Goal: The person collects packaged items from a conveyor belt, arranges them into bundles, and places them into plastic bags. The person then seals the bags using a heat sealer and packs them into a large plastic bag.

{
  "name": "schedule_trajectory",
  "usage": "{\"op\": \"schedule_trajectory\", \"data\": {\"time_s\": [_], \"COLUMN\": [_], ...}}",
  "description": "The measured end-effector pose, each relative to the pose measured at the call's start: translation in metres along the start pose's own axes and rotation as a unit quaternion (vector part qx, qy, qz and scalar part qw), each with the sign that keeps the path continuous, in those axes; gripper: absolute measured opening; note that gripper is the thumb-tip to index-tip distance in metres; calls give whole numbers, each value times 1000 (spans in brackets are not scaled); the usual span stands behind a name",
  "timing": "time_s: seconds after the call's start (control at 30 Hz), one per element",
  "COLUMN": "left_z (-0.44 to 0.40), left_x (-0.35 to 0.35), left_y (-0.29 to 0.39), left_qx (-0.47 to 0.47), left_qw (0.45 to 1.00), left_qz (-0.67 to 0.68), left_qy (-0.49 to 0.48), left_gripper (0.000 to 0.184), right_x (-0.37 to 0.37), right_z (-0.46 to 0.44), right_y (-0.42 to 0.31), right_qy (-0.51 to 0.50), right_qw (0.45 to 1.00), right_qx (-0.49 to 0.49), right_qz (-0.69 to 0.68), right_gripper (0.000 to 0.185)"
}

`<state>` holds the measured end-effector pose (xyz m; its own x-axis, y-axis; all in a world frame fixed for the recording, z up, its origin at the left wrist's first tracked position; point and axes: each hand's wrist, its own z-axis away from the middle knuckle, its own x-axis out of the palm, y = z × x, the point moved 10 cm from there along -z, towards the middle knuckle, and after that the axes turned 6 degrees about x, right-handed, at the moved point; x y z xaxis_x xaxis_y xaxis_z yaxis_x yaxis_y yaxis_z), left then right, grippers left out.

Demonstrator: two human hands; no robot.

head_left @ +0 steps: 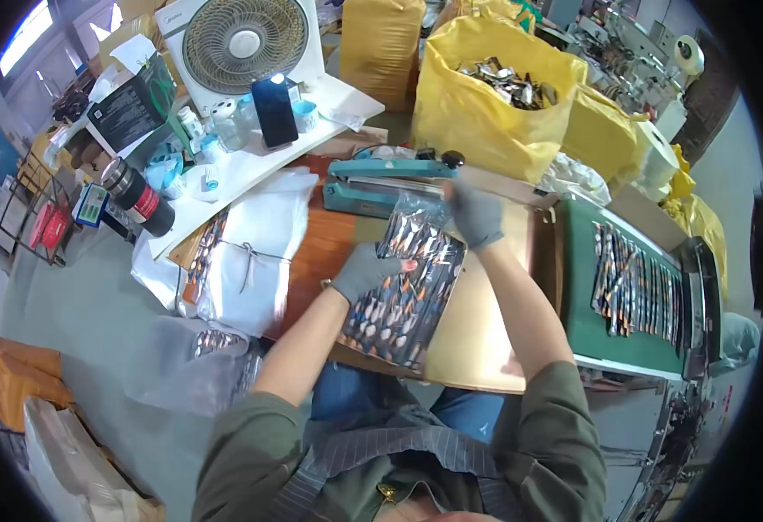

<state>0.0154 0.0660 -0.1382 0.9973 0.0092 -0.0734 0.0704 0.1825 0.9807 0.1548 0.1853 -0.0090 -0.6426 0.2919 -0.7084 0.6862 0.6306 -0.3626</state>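
My left hand (367, 273), in a grey glove, grips the left edge of a clear plastic bag (403, 300) with its thumb on top. The bag is full of slim, dark-patterned packets in rows. Its loose upper end (422, 209) lies by the front of a teal bar sealer (381, 184). My right hand (475, 214), also grey-gloved, is raised close to the black knob (453, 159) at the sealer's right end. Motion smears its fingers, so I cannot make out their grip or whether they touch the knob.
On the right, a green surface (603, 335) carries a row of similar packets (634, 283). Behind stands a yellow sack (495, 113) of loose pieces. At left, a white shelf (251, 165) holds a fan (242, 43), phone (274, 111) and tumbler (140, 198). White plastic bags (264, 239) lie left.
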Motion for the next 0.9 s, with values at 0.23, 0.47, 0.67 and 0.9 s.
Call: {"op": "schedule_trajectory", "data": {"time_s": [0.23,0.47,0.67,0.9], "left_z": [-72,-88,-89,-87], "left_x": [-52,-85,-90,-90], "left_y": [-81,-70,-82,-68], "left_qx": [-58,-89,-63,-96], "left_qw": [980,977,983,985], "left_qz": [174,162,113,80], "left_qy": [75,106,133,119], "left_gripper": [37,42,40,36], "right_x": [32,122,121,130], "right_z": [-100,-52,-49,-44], "right_y": [-14,75,75,84], "right_qy": [-8,-91,-89,-63], "right_qw": [997,985,978,984], "right_qx": [63,132,153,157], "right_qz": [-34,71,113,55], "right_gripper": [34,22,17,16]}}
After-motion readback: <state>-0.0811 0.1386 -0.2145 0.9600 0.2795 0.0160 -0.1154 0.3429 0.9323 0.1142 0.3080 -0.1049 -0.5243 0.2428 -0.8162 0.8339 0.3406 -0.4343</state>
